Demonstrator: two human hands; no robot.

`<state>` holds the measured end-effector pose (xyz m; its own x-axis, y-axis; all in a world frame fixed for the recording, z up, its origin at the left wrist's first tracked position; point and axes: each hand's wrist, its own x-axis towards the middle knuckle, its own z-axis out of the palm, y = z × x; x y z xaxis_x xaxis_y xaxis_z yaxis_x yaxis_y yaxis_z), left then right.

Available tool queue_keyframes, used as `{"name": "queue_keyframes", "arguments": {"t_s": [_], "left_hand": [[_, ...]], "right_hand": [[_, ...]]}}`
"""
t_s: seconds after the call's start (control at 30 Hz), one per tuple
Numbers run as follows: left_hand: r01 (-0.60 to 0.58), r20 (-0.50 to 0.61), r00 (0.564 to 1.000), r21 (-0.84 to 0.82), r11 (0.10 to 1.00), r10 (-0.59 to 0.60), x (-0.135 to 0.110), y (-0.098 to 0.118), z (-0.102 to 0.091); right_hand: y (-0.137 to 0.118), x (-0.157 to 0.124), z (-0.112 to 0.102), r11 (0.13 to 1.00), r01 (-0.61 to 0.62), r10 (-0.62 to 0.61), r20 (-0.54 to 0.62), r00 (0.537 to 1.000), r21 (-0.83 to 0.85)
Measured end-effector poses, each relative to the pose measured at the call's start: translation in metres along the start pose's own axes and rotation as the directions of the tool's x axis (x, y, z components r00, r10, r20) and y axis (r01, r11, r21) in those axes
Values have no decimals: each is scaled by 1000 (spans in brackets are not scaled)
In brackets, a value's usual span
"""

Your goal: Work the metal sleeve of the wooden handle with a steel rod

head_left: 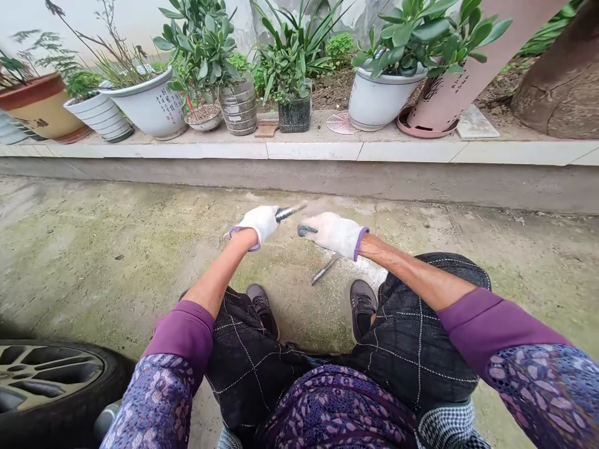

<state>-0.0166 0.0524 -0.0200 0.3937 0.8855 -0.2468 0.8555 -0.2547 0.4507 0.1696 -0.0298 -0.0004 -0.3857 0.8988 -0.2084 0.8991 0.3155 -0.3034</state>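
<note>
My left hand [261, 223], in a white knitted glove with a purple cuff, is closed around a ridged metal rod [291, 212]. The rod points to the right, and its far end looks pale brown and blurred. Just to the right, my right hand [336, 233] wears a matching glove and is closed on a small dark grey piece [307, 230]. What kind of piece it is I cannot make out, since the fingers cover most of it. A gap separates the two hands. Below my right hand, a second metal rod [324, 270] lies on the ground.
Whitish powder or a pale stain [372, 272] marks the concrete [178, 237] near my right shoe [363, 304]. Ahead runs a low tiled ledge [313, 151] with several potted plants, among them a white pot [381, 100]. A car wheel [51, 380] stands at the lower left.
</note>
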Motion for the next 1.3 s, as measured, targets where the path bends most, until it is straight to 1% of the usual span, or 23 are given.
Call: {"name": "queue_keyframes", "arguments": {"t_s": [0.07,0.1,0.13,0.17,0.23,0.27,0.33,0.4,0.43,0.5,0.57,0.63,0.7,0.77,0.8,0.87,0.9,0.97,1.03,1.1,1.2,1.23,1.3], "left_hand": [[-28,73,997,201,979,13,-3,5,14],[-109,173,984,364,925,48,-7,10,22],[-215,263,960,486,847,93,-13,16,30],[-299,325,937,543,785,132,-19,23,38],[-397,374,904,552,733,208,-33,36,50],[-424,389,891,526,737,235,-39,41,53],[-450,386,874,407,795,297,-47,48,54],[-425,302,885,215,879,354,-51,49,50],[-394,236,901,95,914,364,-51,48,46],[-299,106,942,-156,941,317,-51,46,37],[-188,37,976,-352,917,214,-49,43,26],[-108,4,993,-436,894,122,-47,41,15],[-63,-28,998,-432,900,56,-43,39,5],[-52,-58,998,-356,933,33,-38,35,-4],[-57,-70,997,-276,959,39,-35,34,-7],[-70,-77,995,-9,998,69,-29,33,-9],[-67,-74,994,155,986,80,-26,34,-8],[-69,-59,993,438,896,106,-23,39,-1],[-106,-28,988,592,799,151,-21,46,8],[-176,30,978,654,736,208,-21,53,16],[-259,132,964,669,697,232,-20,56,21],[-272,153,962,642,717,227,-19,56,21],[-271,168,962,544,794,214,-17,54,18]], "right_hand": [[3,-3,-5,997,-21,23,17,1000,-78],[7,-4,-8,994,-33,35,21,999,-108],[12,-5,-9,991,-45,48,20,999,-127],[18,-5,-10,990,-55,58,19,998,-129],[32,-5,-7,997,-49,50,20,999,-64],[39,-4,-4,999,-33,33,29,999,-2],[50,-4,4,990,13,-20,44,999,144],[55,-5,11,955,12,-26,44,999,296],[56,-7,13,929,-28,14,42,999,369],[52,-10,14,865,-126,129,28,991,485],[43,-13,10,840,-137,176,-25,984,524],[33,-16,5,877,-54,118,-106,987,477],[22,-17,-1,927,23,34,-145,989,376],[13,-18,-7,967,44,-10,-134,991,252],[9,-18,-11,983,45,-24,-117,993,180],[3,-18,-20,999,43,-42,-71,997,14],[2,-18,-26,997,35,-38,-38,999,-69],[3,-15,-37,980,5,-2,19,1000,-201],[11,-10,-44,967,-27,37,34,999,-255],[25,-4,-45,976,-54,59,17,998,-210],[48,4,-35,998,-65,65,1,998,-25],[53,7,-31,997,-58,58,-3,998,42],[60,10,-26,980,-21,25,-18,1000,199]]}}
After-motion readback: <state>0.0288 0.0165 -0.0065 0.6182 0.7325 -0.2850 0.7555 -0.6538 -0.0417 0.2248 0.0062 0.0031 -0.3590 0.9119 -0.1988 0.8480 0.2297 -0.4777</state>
